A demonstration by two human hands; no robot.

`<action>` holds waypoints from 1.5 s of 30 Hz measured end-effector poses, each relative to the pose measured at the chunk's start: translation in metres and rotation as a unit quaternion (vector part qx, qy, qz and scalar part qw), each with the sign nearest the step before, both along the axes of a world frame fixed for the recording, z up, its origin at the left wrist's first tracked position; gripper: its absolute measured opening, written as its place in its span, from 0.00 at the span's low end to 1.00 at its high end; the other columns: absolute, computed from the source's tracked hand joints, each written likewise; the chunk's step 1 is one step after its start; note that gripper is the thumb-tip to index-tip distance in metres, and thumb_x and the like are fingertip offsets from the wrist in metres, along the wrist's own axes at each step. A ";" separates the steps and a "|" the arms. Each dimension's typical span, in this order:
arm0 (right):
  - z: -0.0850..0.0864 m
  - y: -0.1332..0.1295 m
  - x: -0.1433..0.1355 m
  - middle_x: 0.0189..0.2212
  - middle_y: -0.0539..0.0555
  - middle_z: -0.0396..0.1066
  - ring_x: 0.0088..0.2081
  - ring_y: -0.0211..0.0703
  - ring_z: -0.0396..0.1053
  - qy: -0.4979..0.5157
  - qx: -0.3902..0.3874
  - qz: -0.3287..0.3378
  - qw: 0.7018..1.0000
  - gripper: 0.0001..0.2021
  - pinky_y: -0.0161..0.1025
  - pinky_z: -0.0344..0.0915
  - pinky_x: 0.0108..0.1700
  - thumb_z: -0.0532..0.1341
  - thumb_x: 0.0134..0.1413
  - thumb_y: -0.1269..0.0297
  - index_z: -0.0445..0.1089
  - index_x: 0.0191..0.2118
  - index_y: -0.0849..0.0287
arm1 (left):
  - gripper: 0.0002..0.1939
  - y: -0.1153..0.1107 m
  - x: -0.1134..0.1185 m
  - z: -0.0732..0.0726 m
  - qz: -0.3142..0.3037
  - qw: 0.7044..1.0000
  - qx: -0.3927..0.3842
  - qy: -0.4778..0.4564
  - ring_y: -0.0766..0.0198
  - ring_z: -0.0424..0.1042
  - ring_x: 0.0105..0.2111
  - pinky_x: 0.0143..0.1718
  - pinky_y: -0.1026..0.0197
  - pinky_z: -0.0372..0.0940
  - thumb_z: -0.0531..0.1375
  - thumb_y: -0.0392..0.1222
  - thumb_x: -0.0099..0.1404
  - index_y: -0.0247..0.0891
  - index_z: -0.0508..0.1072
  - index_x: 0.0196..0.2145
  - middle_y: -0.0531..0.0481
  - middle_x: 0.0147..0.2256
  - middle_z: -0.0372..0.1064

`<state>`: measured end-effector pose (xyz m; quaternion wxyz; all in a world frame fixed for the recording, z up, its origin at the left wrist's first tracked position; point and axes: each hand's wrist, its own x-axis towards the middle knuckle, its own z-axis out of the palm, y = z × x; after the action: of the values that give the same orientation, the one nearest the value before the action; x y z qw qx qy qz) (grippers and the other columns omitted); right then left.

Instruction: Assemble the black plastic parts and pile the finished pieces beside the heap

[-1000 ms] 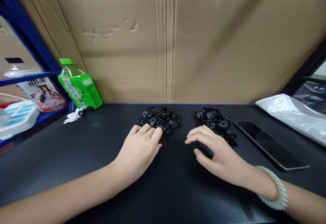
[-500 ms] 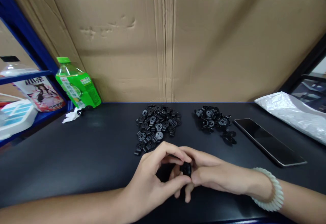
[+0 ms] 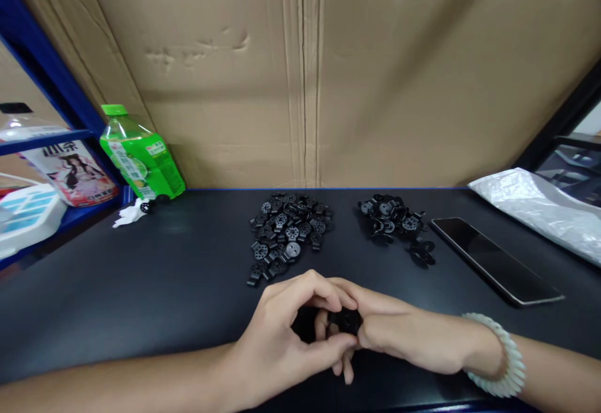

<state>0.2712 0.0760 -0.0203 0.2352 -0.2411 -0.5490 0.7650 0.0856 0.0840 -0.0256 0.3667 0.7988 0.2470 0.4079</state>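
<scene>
Between my two hands is a small round black plastic part (image 3: 346,320), its face turned partly up. The thumb and index finger of my left hand (image 3: 288,331) pinch it from the left. My right hand (image 3: 404,331), with a pale beaded bracelet on the wrist, grips its right side; some fingers curl beneath and are partly hidden. Beyond my hands lies a larger pile of black round parts with tabs (image 3: 292,228). A smaller pile of black disc-like parts (image 3: 392,216) sits to its right, with a few pieces nearer me.
A phone (image 3: 495,260) lies on the dark table (image 3: 141,288) at the right, beside a silvery plastic bag (image 3: 539,206). At the back left stand a green bottle (image 3: 145,159) and a crumpled white tissue (image 3: 129,214). A blue shelf holds another bottle (image 3: 77,172). Cardboard (image 3: 225,75) walls the back.
The black part has turned so that more of its round face shows. Both hands have shifted slightly toward me, still gripping it. The piles look the same.
</scene>
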 end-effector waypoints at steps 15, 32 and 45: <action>0.018 -0.003 0.007 0.36 0.50 0.60 0.35 0.37 0.60 -0.137 0.195 -0.088 0.967 0.23 0.39 0.61 0.41 0.49 0.55 0.76 0.50 0.57 0.55 | 0.10 0.005 -0.001 -0.001 0.101 0.993 -0.033 -0.059 0.65 0.72 0.39 0.34 0.65 0.73 0.54 0.26 0.61 0.41 0.63 0.35 0.51 0.40 0.65; 0.015 0.041 0.056 0.57 0.65 0.57 0.61 0.57 0.53 -0.421 0.609 -0.349 0.575 0.28 0.57 0.54 0.61 0.57 0.53 0.68 0.53 0.60 0.62 | 0.16 -0.002 -0.010 0.005 -0.036 0.961 0.128 0.241 0.55 0.65 0.53 0.55 0.53 0.65 0.58 0.32 0.62 0.37 0.66 0.48 0.43 0.49 0.68; 0.011 0.015 0.029 0.49 0.58 0.64 0.53 0.47 0.61 -0.319 0.581 -0.247 0.706 0.16 0.49 0.60 0.56 0.55 0.57 0.73 0.65 0.50 0.56 | 0.11 0.035 -0.020 0.013 0.187 0.852 0.329 0.362 0.43 0.70 0.46 0.43 0.44 0.66 0.59 0.37 0.64 0.33 0.68 0.44 0.37 0.43 0.73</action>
<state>0.3003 0.0913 -0.0090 0.3199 -0.4136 -0.8481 0.0860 0.0656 0.1188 -0.0121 -0.1158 0.9026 0.3588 0.2079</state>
